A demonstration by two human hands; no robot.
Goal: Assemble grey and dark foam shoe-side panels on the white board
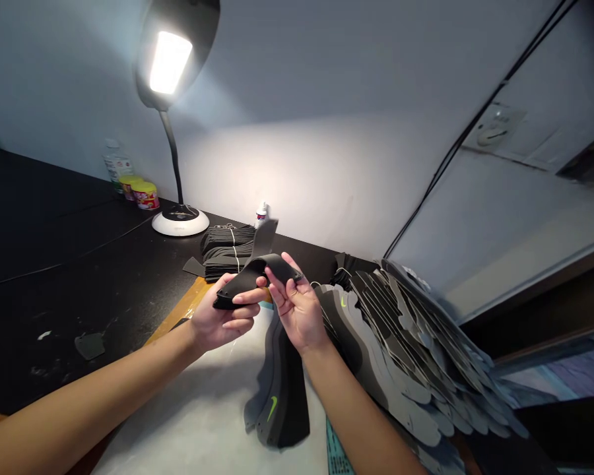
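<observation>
Between my two hands a dark grey strip of shoe-upper material (250,276) is bent into an arch above the work surface. My left hand (222,323) grips its left end, fingers curled round the lower edge. The other end is pinched between the thumb and fingers of my right hand (301,310). Below my hands a flat shoe-upper piece (290,389), grey and black with a small yellow-green swoosh, lies on a pale work sheet (178,409). Behind the held strip, another grey strip (264,239) stands up beside a bundled stack of dark strips (222,254).
At right lies a large fanned pile of grey shoe-upper pieces (400,330). A lit desk lamp (181,221) stands at the back left, near yellow-lidded tubs (145,196) and a clear bottle (115,161). A small white bottle (262,212) is by the wall. A scrap (90,346) lies on the black table.
</observation>
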